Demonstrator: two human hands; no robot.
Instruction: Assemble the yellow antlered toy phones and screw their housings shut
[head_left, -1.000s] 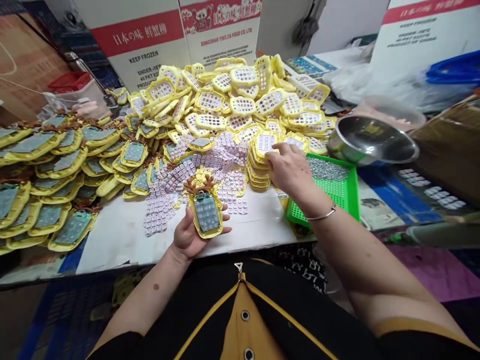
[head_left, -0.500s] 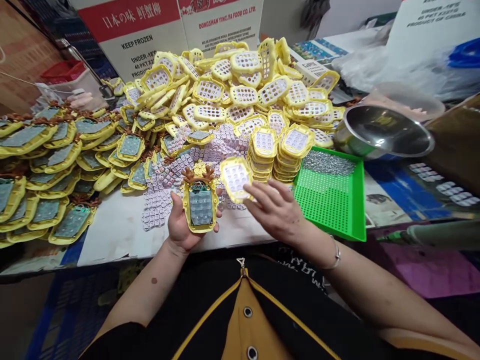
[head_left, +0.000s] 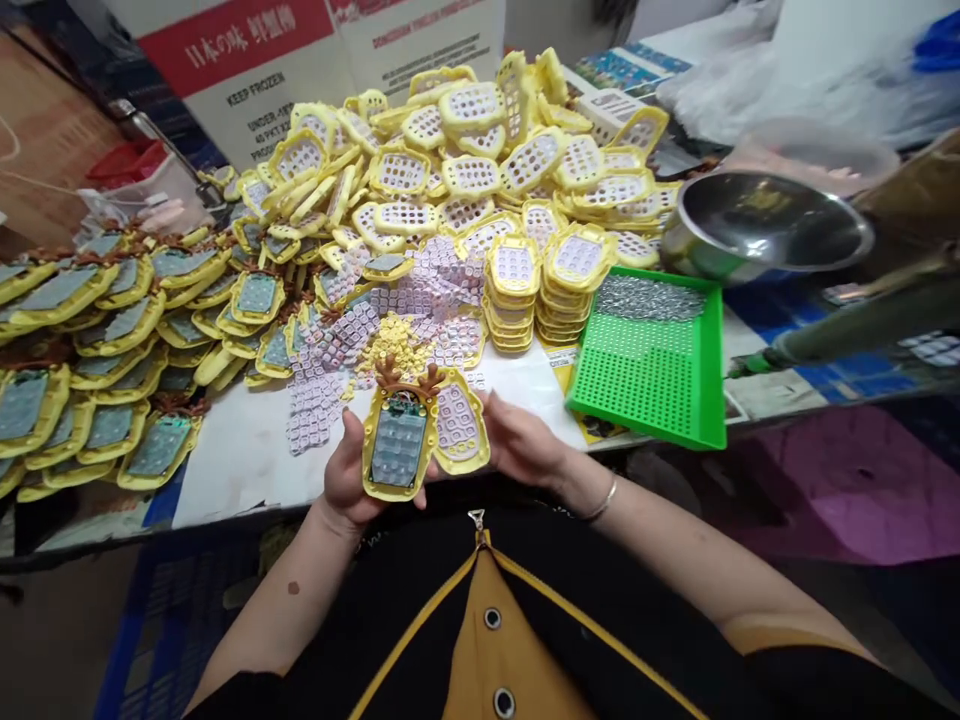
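We see, from a head cam, two bare hands held close to the body at the near table edge (head_left: 247, 480). The left hand (head_left: 346, 478) cradles a yellow toy shell w/ brown antlers (head_left: 397, 440), fingers curled round its sides, thumb on the left rim; a green circuit board & grey keypad face up. The right hand (head_left: 517, 442) holds a yellow keypad cover (head_left: 459, 420) w/ pale buttons, fingers wrapped behind it, pressing it right beside the shell, edges touching. Behind them on the table: loose pinkish button sheets (head_left: 330, 360), two neat stacks of covers (head_left: 540, 290), a big heap of covers (head_left: 465, 160), rows of filled shells (head_left: 97, 330) at left, a green tray (head_left: 660, 385) & a steel bowl (head_left: 765, 230) at right.
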